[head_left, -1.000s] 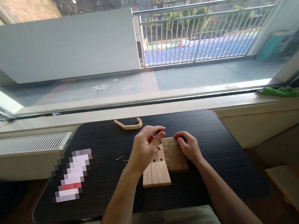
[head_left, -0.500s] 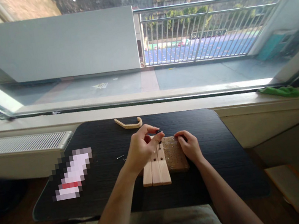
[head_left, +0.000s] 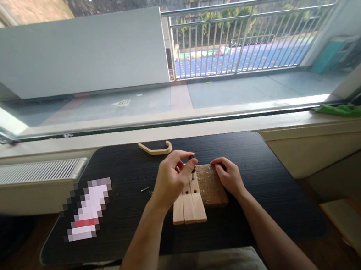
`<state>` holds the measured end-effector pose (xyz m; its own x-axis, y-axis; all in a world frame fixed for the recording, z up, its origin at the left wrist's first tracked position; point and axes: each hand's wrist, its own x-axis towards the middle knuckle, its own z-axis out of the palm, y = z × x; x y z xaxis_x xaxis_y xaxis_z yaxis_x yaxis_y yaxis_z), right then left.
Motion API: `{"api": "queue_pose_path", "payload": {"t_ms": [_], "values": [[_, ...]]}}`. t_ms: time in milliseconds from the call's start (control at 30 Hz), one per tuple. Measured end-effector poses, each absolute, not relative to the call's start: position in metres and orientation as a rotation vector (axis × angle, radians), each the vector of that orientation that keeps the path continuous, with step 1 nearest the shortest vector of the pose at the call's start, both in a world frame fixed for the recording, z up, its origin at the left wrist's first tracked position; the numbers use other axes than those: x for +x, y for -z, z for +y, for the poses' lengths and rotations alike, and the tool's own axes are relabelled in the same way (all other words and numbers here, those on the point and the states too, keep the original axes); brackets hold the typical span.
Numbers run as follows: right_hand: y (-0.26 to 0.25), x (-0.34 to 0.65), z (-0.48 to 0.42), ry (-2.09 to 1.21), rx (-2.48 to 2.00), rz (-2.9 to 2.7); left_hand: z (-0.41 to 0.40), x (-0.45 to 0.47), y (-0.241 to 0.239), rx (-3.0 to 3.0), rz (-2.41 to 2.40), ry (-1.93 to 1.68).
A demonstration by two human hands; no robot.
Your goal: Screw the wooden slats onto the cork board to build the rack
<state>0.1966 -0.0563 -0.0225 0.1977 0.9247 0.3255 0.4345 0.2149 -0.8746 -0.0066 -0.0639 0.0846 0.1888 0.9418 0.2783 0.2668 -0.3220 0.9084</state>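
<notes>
My left hand (head_left: 170,176) is closed, thumb and fingertips pinching a small black knob-like piece (head_left: 192,163) held upright. A short metal shaft (head_left: 193,176) shows below it, over a hole in the pale wooden slats (head_left: 189,212). The slats lie side by side, with dark holes across them; my left hand covers their far left part. Right of the slats, a brown block (head_left: 212,185) full of small holes lies partly under or against them. My right hand (head_left: 229,175) is curled, gripping the block's right far edge. Its inner fingers are partly hidden.
A hook-shaped wooden piece (head_left: 157,150) lies at the back of the black table (head_left: 267,212). A small metal pin or screw (head_left: 145,189) sits left of my left hand. Farther left is a blurred-out pink-white item (head_left: 90,209). A green cloth (head_left: 339,111) rests on the windowsill.
My left fingertips have shifted slightly around the black piece. The slats, the block and my right hand look unmoved.
</notes>
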Motion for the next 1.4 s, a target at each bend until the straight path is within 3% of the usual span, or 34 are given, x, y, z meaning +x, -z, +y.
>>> {"api": "queue_pose_path", "payload": {"t_ms": [1000,1400], "values": [[0.023,0.196,-0.056,-0.583,-1.388,-1.41,-0.066,-0.004,-0.089,1.863,1.141,-1.073],[-0.027,0.183,-0.067,-0.695,-1.151,-1.743,-0.067,-0.009,-0.09,1.804,1.178,-1.053]]}}
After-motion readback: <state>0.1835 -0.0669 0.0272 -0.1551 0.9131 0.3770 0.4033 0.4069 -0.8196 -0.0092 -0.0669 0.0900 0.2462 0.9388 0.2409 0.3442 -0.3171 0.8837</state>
